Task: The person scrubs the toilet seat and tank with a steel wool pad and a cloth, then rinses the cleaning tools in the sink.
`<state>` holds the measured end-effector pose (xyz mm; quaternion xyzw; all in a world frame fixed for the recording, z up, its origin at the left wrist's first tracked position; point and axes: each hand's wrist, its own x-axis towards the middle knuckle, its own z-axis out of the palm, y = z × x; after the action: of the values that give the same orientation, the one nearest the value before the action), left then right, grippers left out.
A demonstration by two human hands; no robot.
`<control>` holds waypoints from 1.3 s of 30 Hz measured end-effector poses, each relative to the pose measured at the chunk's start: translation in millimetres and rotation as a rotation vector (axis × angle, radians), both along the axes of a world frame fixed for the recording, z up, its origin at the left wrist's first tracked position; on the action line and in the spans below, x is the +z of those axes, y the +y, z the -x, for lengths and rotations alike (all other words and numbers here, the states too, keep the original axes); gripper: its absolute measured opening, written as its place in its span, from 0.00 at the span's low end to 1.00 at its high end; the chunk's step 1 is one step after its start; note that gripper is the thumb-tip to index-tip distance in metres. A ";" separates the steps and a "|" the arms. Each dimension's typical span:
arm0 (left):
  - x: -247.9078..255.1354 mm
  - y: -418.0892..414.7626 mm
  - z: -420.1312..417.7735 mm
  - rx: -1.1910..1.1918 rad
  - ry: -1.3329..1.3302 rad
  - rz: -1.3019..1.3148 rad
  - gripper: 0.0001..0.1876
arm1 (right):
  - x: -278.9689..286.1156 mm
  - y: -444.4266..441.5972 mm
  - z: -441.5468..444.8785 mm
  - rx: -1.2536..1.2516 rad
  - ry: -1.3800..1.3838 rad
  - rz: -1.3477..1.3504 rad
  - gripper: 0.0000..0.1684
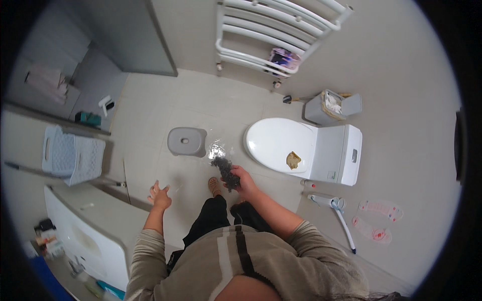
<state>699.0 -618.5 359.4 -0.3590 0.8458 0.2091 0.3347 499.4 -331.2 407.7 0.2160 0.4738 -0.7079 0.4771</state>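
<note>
My right hand (243,181) is closed around a dark grey, shaggy scrubber or cloth (225,171), whose far end hangs past my fingers over the tiled floor. Just beyond it, a wet, shiny puddle (217,149) reflects light. A grey plastic step stool (186,141) with a slot in its top stands left of the puddle. My left hand (160,196) hovers with fingers spread and holds nothing. To the right is a white toilet (278,139), its lid down. A crumpled tan cloth (293,160) lies on that lid.
A grey waste bin (324,108) with its lid up stands behind the toilet. White toilet-cleaning wand (344,225) is at the right. A pale blue laundry basket (88,156) and the washbasin (88,237) are at left. A white towel radiator (263,35) hangs on the far wall.
</note>
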 end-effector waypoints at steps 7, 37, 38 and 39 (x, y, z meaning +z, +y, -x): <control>10.7 30.3 135.6 0.265 0.178 -0.915 0.28 | -20.3 7.7 20.3 -0.102 0.307 -0.324 0.25; -24.0 449.8 678.3 -0.372 0.172 -1.153 0.23 | -23.0 350.1 330.1 -0.653 0.788 -1.638 0.26; -49.9 476.5 691.3 -0.504 0.286 -1.189 0.23 | -26.5 374.7 337.1 -0.641 0.787 -1.707 0.27; -74.2 503.5 708.2 -0.638 0.411 -1.225 0.24 | -29.2 398.5 345.5 -0.541 0.772 -1.751 0.29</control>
<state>-9.2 -115.0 285.2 0.2043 0.6863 0.6012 0.3548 153.8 67.3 378.5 0.3475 0.8870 -0.2151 -0.2150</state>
